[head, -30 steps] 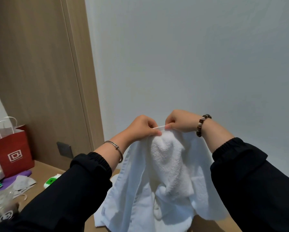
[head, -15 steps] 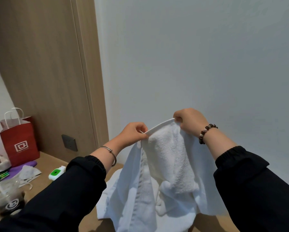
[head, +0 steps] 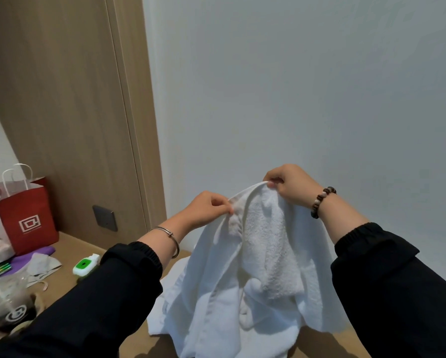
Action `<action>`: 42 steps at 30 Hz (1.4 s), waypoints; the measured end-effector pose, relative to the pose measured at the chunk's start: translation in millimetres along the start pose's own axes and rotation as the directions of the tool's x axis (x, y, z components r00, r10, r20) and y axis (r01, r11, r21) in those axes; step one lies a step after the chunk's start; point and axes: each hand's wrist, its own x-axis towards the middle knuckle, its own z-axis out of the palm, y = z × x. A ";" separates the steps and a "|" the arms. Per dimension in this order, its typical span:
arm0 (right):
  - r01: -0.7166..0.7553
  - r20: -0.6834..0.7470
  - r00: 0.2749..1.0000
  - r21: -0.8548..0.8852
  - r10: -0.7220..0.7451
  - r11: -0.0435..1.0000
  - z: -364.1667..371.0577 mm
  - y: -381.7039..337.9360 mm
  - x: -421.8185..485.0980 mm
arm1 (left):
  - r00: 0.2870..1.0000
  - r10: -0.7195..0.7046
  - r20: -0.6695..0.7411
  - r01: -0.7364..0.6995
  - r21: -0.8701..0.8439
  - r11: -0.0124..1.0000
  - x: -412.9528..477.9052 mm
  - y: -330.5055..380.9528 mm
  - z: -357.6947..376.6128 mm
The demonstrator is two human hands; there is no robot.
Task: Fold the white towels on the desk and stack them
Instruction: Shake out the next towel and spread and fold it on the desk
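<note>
Fingers [head: 223, 202] of left hand [head: 206, 211] and right hand [head: 292, 185] pinch white towel [head: 265, 241].

bag [head: 27, 218] left of towel [head: 264, 257]

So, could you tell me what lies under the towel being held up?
Beneath the towel, white cloth lies heaped on the desk. Its hanging folds cover most of that heap, so how many towels it holds cannot be seen.
</note>
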 end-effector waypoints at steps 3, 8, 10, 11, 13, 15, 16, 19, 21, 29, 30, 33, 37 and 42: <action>-0.036 -0.049 0.998 -0.031 0.034 0.999 1.1 0.6 -1.3 | 0.995 0.089 -0.048 -0.081 0.143 0.986 -4.0 4.1 8.2; -0.041 -0.067 0.997 -0.061 0.037 0.997 6.9 -6.1 0.2 | 0.921 0.238 -0.308 -0.071 0.466 0.882 -5.0 18.0 29.4; -0.043 -0.077 0.996 -0.081 0.037 0.996 6.8 -6.2 -1.0 | 0.931 0.158 -0.328 -0.041 0.336 0.941 -2.1 22.5 28.5; -0.048 -0.083 0.996 -0.101 0.040 0.994 6.2 -5.6 -1.8 | 0.949 0.096 -0.300 -0.024 0.234 0.972 -0.4 22.5 25.9; -0.061 -0.094 0.995 -0.159 0.046 0.985 4.9 -3.9 -2.4 | 0.992 -0.012 -0.129 0.007 -0.036 0.999 -0.8 23.3 16.3; -0.059 -0.089 0.995 -0.182 0.043 0.982 4.3 -3.7 -2.5 | 0.994 -0.018 0.108 0.048 -0.276 0.960 -3.1 24.4 6.6; -0.048 -0.076 0.996 -0.164 0.036 0.985 3.9 -4.3 -2.1 | 0.982 -0.006 0.188 0.070 -0.337 0.939 -3.6 24.7 2.4; 0.002 -0.029 1.000 -0.037 -0.003 0.999 1.6 -7.6 -2.5 | 0.977 0.016 0.212 0.022 -0.176 0.984 -4.1 22.3 -5.6; 0.033 0.007 0.999 0.001 -0.033 0.999 0.7 -10.8 -2.0 | 0.974 0.047 0.221 -0.049 0.000 0.999 -7.0 19.4 -6.4; 0.000 0.084 0.996 0.068 -0.005 0.998 -5.0 -15.9 -4.0 | 0.983 -0.071 0.167 0.069 0.017 0.997 -16.5 12.5 -1.6; 0.001 0.086 0.996 0.081 -0.008 0.997 -4.2 -15.9 -5.0 | 0.977 -0.083 0.194 0.090 -0.026 0.996 -18.0 13.0 -2.5; 0.000 0.076 0.997 0.135 -0.011 0.991 -1.2 -15.5 -5.5 | 0.976 -0.070 0.205 0.088 -0.082 0.993 -19.8 13.9 -4.6; -0.041 0.041 0.999 0.168 0.035 0.985 2.6 -11.8 -5.1 | 0.990 -0.025 0.142 0.036 -0.073 0.997 -17.6 16.3 -4.8; -0.030 0.041 0.999 0.013 0.029 0.999 0.8 -11.4 -4.5 | 1.000 0.021 0.021 -0.020 -0.022 1.000 -15.3 22.1 5.3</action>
